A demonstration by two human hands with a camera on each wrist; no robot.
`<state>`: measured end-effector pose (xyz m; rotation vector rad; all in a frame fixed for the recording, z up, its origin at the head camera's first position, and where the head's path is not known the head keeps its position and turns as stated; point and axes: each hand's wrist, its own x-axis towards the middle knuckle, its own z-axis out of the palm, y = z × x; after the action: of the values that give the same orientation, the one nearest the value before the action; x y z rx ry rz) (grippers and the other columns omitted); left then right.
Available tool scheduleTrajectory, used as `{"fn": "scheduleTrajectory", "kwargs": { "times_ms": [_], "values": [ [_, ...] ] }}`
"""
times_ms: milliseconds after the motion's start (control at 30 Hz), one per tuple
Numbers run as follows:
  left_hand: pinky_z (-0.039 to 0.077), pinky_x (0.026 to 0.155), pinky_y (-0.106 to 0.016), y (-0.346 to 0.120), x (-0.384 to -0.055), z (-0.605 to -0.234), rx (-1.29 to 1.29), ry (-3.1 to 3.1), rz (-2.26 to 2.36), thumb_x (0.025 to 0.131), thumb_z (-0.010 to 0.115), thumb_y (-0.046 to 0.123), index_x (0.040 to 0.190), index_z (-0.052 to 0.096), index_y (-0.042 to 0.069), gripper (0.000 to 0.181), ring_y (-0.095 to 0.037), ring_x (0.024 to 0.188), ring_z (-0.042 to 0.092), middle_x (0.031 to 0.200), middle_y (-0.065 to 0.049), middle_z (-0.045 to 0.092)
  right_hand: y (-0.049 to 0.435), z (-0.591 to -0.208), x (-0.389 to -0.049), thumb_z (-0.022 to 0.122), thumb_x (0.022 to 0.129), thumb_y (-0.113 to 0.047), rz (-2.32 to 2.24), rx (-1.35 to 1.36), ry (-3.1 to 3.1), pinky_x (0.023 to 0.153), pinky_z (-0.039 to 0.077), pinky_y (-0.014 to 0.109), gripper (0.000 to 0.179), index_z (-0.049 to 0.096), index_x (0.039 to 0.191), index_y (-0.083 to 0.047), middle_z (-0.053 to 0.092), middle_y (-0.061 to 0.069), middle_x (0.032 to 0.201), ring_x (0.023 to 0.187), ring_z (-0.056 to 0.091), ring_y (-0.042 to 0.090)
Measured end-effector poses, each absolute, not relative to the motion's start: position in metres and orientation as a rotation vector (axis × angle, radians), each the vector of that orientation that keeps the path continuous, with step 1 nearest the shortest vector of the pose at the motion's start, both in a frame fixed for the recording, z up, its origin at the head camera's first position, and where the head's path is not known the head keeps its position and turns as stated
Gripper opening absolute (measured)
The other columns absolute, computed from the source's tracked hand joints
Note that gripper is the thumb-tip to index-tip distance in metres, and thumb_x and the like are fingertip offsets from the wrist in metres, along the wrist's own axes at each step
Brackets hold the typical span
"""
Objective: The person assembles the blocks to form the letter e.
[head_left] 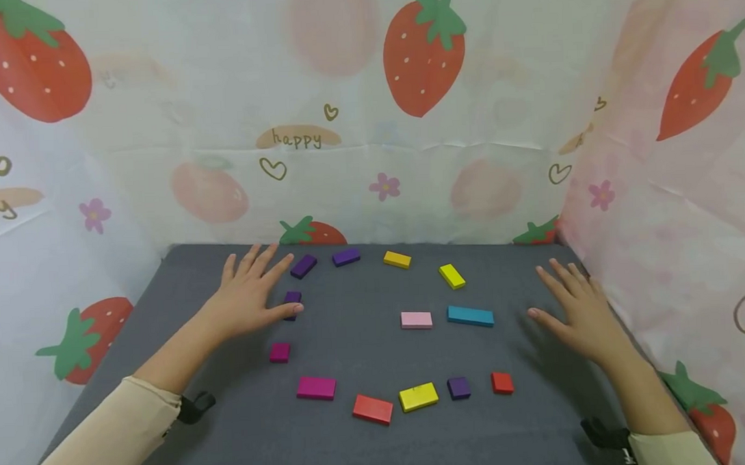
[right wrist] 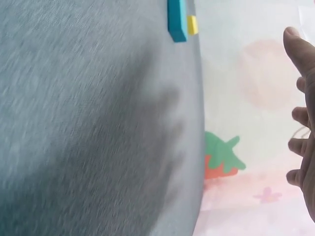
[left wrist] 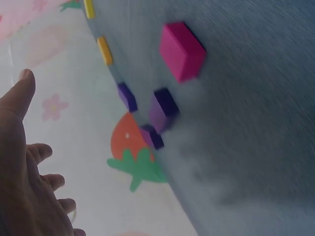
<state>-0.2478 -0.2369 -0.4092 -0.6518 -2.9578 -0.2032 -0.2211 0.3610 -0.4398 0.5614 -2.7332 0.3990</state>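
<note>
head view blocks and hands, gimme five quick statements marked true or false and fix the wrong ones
1. The left hand and right hand both hold nothing. True.
2. In the head view, the pink block lies left of the blue block. True.
3. The pink block touches the blue block. False: a gap separates them.
4. The left hand partly hides a purple block in the head view. True.
5. The blue block stands on its end. False: the blue block lies flat.
</note>
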Motion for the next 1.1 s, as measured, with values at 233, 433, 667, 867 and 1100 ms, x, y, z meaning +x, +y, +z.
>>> {"fn": "scheduleTrajectory", "kwargs": {
  "times_ms": [233,433,667,867,1100],
  "values": [
    [0.004,0.117,-0.073,-0.211,-0.254,-0.412,-0.705,-2.95,-0.231,0.091,0.057,0.073,0.164,0.025,0.019,0.097,-0.044,0.155,0.011,0.171,-0.016,0.013,0.344,-0.435,-0.228,0.071,0.096,-0.04,0.471,0.6,-2.769,0.121,0.011,0.066,0.078,0.034,0.161,-0.018,0.03,0.019,0.165,0.151,0.022,0.048],
    [0.008,0.117,-0.073,-0.188,-0.26,-0.413,-0.78,-2.929,-0.26,0.09,0.059,0.073,0.164,0.026,0.02,0.097,-0.043,0.154,0.016,0.17,-0.014,0.016,0.333,-0.435,-0.231,0.072,0.095,-0.04,0.495,0.59,-2.803,0.115,0.024,0.069,0.074,0.041,0.158,-0.015,0.038,0.019,0.16,0.147,0.03,0.049],
    [0.011,0.119,-0.07,-0.159,-0.267,-0.416,-0.825,-2.976,-0.299,0.089,0.063,0.07,0.165,0.024,0.022,0.097,-0.041,0.154,0.02,0.17,-0.013,0.019,0.318,-0.443,-0.238,0.076,0.092,-0.038,0.528,0.643,-2.827,0.111,0.032,0.068,0.075,0.045,0.155,-0.012,0.044,0.019,0.157,0.142,0.04,0.045],
    [0.016,0.119,-0.069,-0.14,-0.274,-0.421,-0.857,-3.03,-0.377,0.087,0.068,0.067,0.164,0.026,0.024,0.098,-0.041,0.153,0.023,0.169,-0.013,0.022,0.309,-0.449,-0.244,0.081,0.089,-0.029,0.596,0.68,-2.829,0.11,0.035,0.067,0.075,0.047,0.153,-0.01,0.047,0.019,0.154,0.14,0.042,0.044],
    [0.023,0.118,-0.068,-0.117,-0.28,-0.434,-0.862,-3.082,-0.46,0.088,0.071,0.062,0.163,0.031,0.023,0.093,-0.039,0.153,0.026,0.168,-0.011,0.027,0.297,-0.454,-0.249,0.08,0.091,-0.026,0.729,0.667,-2.891,0.109,0.037,0.066,0.07,0.049,0.152,-0.013,0.049,0.018,0.152,0.14,0.043,0.043]
  ]
}}
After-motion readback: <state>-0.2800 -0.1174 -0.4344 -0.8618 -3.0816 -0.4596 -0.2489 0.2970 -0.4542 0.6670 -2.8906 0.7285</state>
